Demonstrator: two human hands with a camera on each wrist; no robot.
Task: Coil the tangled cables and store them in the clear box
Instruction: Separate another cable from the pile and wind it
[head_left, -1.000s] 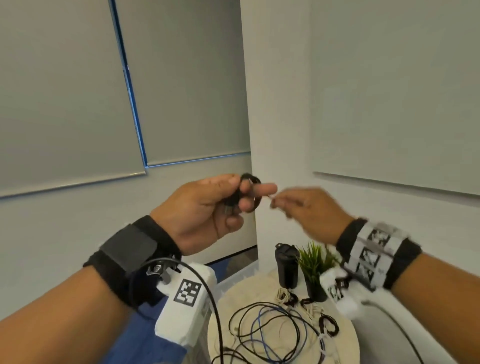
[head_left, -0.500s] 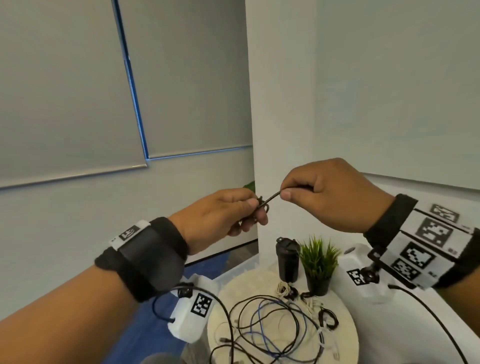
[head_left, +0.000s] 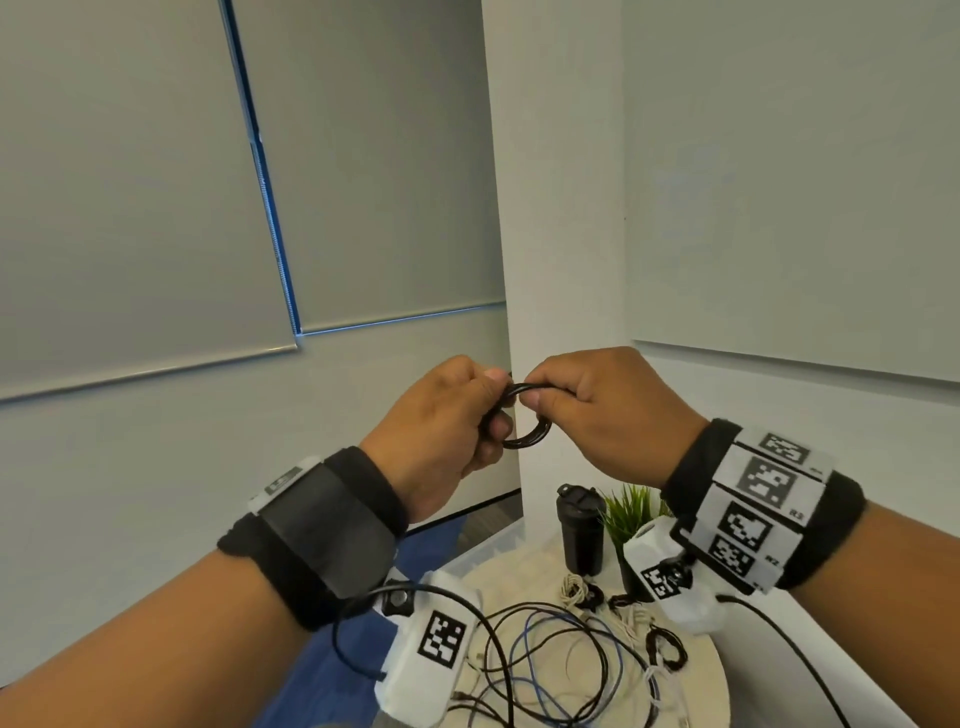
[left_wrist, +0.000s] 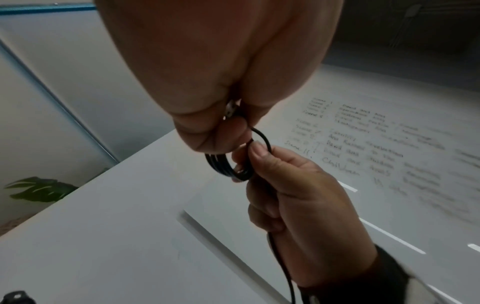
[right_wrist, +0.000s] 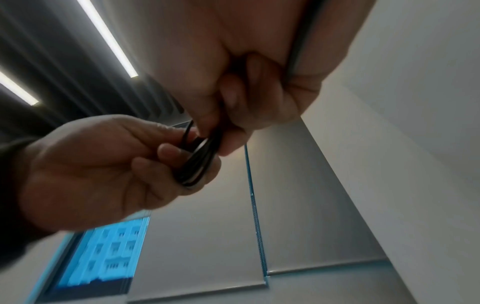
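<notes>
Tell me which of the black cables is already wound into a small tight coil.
The black cable coil held up between the left hand and right hand; the others lie in loose loops on the round table.

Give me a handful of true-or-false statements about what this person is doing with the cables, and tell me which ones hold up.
1. Both hands hold one small black coil. True: the left hand and the right hand both grip it.
2. The coil lies on the round table. False: it is held up in the air above it.
3. Loose black and blue cables lie on the table. True.
4. The black cup lies tipped over. False: it stands upright beside a small green plant.
5. The right hand is empty. False: its thumb and fingers pinch the coil.
</notes>
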